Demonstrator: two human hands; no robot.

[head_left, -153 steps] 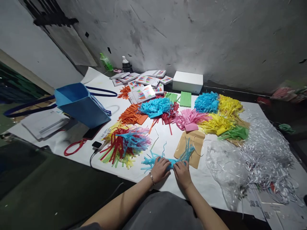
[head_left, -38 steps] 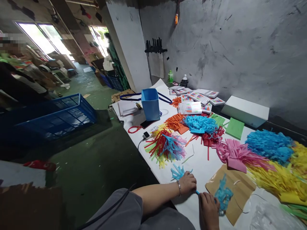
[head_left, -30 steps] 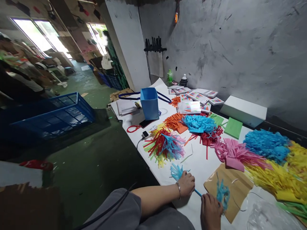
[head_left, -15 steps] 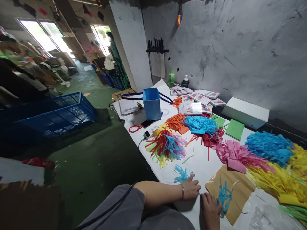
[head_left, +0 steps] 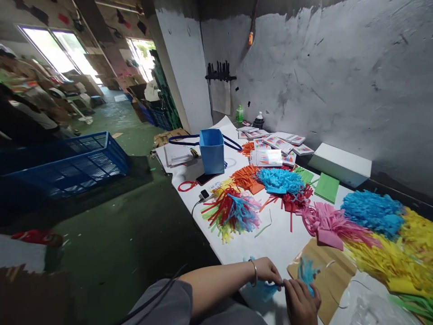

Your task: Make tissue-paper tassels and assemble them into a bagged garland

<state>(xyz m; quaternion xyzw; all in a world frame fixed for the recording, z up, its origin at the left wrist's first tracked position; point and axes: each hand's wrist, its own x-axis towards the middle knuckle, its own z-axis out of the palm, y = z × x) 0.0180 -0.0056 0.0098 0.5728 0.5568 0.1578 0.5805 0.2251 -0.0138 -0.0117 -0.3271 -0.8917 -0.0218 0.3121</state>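
Observation:
At the near edge of the white table, my left hand (head_left: 267, 271), with a bangle at the wrist, is closed on the twisted middle of a blue tissue tassel (head_left: 267, 291). Close beside it on the right, my right hand (head_left: 301, 298) has its fingers wrapped round the same twist. Blue fringe hangs below my left hand, and more fringe spreads above my right hand, over a brown paper envelope (head_left: 329, 271). A pile of mixed-colour tassels (head_left: 233, 210) lies farther forward on the table.
Pink fringe (head_left: 328, 221), yellow fringe (head_left: 379, 257) and blue fringe (head_left: 372, 212) lie to the right. Beyond stand a blue box (head_left: 212, 153), printed packets (head_left: 267, 158) and a white box (head_left: 341, 162). A blue crate (head_left: 67, 167) is on the floor at left.
My hands have come together around the twisted middle of the blue tassel. Its left fringe has moved off the table surface toward me and now hangs under my left hand.

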